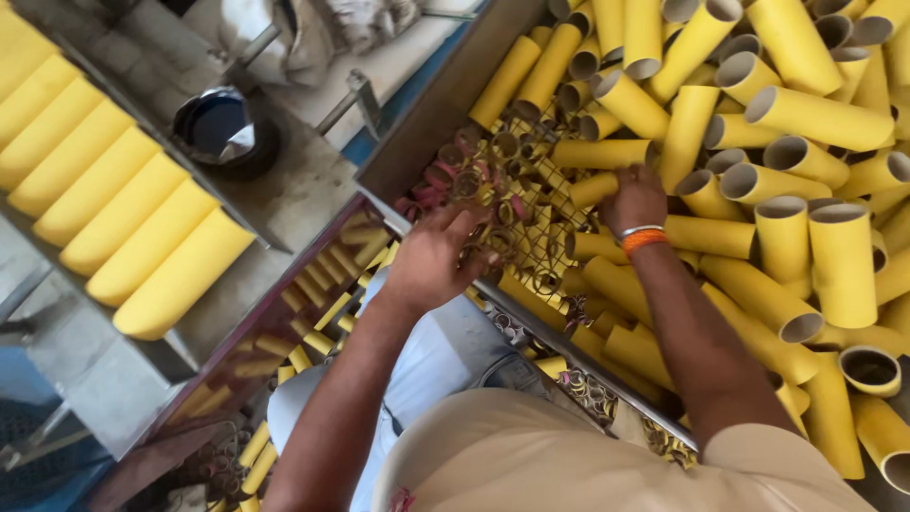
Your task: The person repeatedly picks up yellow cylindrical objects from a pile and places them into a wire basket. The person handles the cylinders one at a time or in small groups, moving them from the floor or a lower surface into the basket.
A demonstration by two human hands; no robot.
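At the far left, a row of yellow tubes (114,213) lay side by side on a sloping grey rack (204,337), each touching its neighbour, the lowest one near the rack's lower edge. Just right of them a dark round tin (223,128) sat on a dusty concrete ledge (313,190), with bare ledge around it. Below, a shiny metal panel (275,322) mirrored short yellow pieces.

The left hand (438,256) reached over the metal rim (550,332) of a large bin (431,114), its fingers spread and bent down onto a heap of small cardboard rings (488,175); whether it pinched any ring could not be told. The rings lay on a wire mesh floor (540,242) in the bin's near-left corner, the only patch not buried by tubes, so room there was tight between the bin wall and the pile.

The right hand (633,197), with 2 bands, 1 white and 1 orange, at the wrist (643,237), was curled over a short yellow tube (595,190) at the edge of the pile, fingers closed around its end. To the right, the loose yellow tubes (796,142) filled the bin up to the picture's edge, crossing at every angle, many showing open grey mouths, with no free gap between them.
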